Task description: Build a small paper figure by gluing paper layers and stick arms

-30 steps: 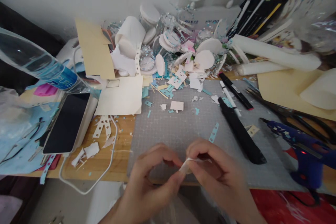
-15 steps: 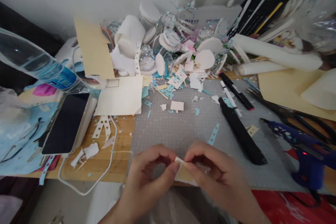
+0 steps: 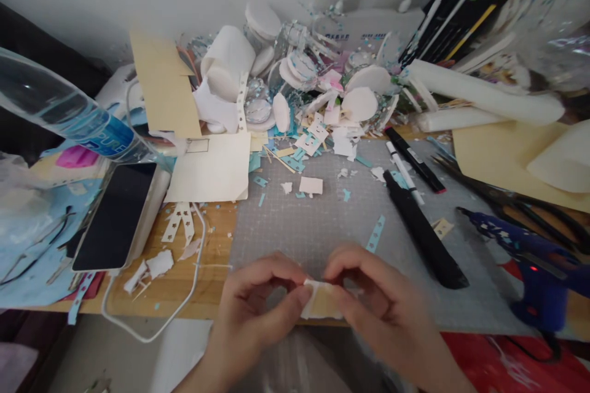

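Between my two hands, at the near edge of the grey cutting mat (image 3: 286, 233), is a small piece of cream paper (image 3: 322, 302) with a white upper edge. My left hand (image 3: 262, 304) pinches its left side between thumb and forefinger. On the other side, my right hand (image 3: 375, 301) grips it the same way, its fingers curled. Part of the paper is hidden behind the fingertips. Beyond the hands lie a small white paper rectangle (image 3: 311, 185) and a blue punched strip (image 3: 375, 234).
Rightward lie a long black case (image 3: 424, 233), markers (image 3: 415, 159), scissors (image 3: 520, 199) and a blue glue gun (image 3: 539, 282) with a lit red light. A phone (image 3: 117, 215), a white cable (image 3: 196, 270) and a water bottle (image 3: 92, 123) are at left. Paper crafts (image 3: 299, 73) crowd the back.
The paper has tilted a little between my fingers, and its upper edge now shows wider. My fingertips have shifted slightly; both hands still pinch it. Other things stay in place.
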The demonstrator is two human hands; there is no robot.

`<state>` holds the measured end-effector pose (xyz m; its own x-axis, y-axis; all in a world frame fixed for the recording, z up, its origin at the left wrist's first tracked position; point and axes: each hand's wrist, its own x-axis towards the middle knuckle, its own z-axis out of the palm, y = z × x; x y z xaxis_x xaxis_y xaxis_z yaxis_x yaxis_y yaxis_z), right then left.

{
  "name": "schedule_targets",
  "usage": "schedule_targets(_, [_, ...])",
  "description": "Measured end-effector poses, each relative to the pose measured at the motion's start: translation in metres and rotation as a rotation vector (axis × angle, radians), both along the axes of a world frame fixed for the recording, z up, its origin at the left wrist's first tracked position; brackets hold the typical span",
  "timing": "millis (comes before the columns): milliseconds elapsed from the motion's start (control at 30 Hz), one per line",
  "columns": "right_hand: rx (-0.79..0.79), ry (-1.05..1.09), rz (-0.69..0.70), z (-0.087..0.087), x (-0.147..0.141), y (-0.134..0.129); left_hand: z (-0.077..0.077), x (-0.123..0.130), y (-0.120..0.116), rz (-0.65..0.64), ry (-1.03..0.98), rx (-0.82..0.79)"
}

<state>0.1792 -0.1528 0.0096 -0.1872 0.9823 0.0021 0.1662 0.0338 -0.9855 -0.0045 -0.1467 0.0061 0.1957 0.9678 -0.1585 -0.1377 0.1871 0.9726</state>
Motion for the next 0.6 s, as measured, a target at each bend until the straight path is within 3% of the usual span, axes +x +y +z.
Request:
schedule_targets(300, [-0.045,-0.054,0.087,0.002,-0.001,-0.001,0.000,-0.002,0.001,-0.018,-0.045,-0.032])
schedule_targets(600, [-0.052,-0.117,-0.004,-0.003,0.000,-0.003,0.007,-0.003,0.009,-0.080,0.229,-0.040])
